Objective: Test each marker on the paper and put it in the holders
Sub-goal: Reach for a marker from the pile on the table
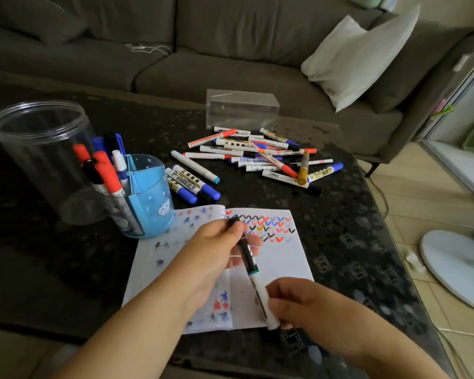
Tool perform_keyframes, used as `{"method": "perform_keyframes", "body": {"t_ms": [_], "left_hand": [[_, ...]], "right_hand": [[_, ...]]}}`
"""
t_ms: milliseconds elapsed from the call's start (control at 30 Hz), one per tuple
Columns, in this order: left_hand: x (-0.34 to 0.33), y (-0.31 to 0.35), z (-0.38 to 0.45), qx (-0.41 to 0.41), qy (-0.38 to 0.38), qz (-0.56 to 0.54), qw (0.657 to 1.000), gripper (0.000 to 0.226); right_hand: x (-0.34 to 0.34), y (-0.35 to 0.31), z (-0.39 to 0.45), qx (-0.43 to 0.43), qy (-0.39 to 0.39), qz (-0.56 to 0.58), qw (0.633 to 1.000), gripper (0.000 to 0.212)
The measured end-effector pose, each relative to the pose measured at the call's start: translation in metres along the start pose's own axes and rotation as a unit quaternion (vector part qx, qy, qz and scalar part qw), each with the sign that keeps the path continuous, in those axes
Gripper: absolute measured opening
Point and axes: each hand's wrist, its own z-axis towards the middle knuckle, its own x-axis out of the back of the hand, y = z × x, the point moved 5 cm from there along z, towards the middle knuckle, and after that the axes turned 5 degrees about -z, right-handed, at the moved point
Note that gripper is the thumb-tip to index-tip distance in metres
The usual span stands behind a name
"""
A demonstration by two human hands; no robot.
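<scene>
A marker with a black cap and a white barrel [253, 272] hangs over the open notebook [282, 258]. My left hand [216, 250] grips its black cap end. My right hand [301, 302] pinches the white barrel near its lower end. The right-hand page carries rows of black, red and blue ticks. A blue holder [151, 198] stands left of the notebook with several red, blue and white markers in its left compartment. A loose pile of markers [268, 157] lies further back on the table. Three more markers [192, 184] lie beside the holder.
A tall clear plastic jar [39, 160] stands at the left behind the blue holder. A clear rectangular box [241, 109] sits behind the pile. The dark stone table [353, 242] ends at the right, with a white fan base [454, 263] on the floor. A grey sofa [203, 50] runs behind.
</scene>
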Motion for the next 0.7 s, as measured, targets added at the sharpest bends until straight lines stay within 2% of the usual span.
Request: {"method": "perform_keyframes", "body": {"t_ms": [67,133,233,333,433,533,633,700], "left_hand": [[-0.004,-0.008,-0.004,0.023,-0.022,-0.021,0.999,0.02],[-0.01,-0.018,-0.006,0.045,-0.041,-0.039,0.997,0.018],[-0.013,-0.025,-0.003,0.044,-0.052,-0.027,0.997,0.021],[-0.02,-0.02,-0.004,0.065,-0.091,-0.137,0.984,0.03],[-0.025,-0.016,-0.009,0.06,-0.135,-0.207,0.967,0.033],[-0.023,-0.013,-0.012,0.034,-0.129,-0.21,0.969,0.03],[-0.018,-0.014,-0.012,0.021,-0.087,-0.191,0.978,0.019],[-0.015,-0.017,-0.01,0.024,-0.052,-0.181,0.982,0.02]], "right_hand": [[-0.006,-0.008,0.002,0.041,0.014,0.035,0.998,0.013],[-0.007,-0.018,0.006,0.09,0.061,0.101,0.989,0.02],[-0.007,-0.025,0.013,0.108,0.084,0.186,0.973,0.027],[-0.01,-0.03,0.014,0.072,0.023,0.351,0.933,0.028],[-0.011,-0.036,0.011,0.054,-0.038,0.456,0.887,0.036],[-0.012,-0.04,0.009,0.056,-0.062,0.48,0.873,0.033],[-0.015,-0.041,0.011,0.067,-0.031,0.433,0.899,0.032],[-0.018,-0.041,0.013,0.065,0.007,0.392,0.918,0.034]]}}
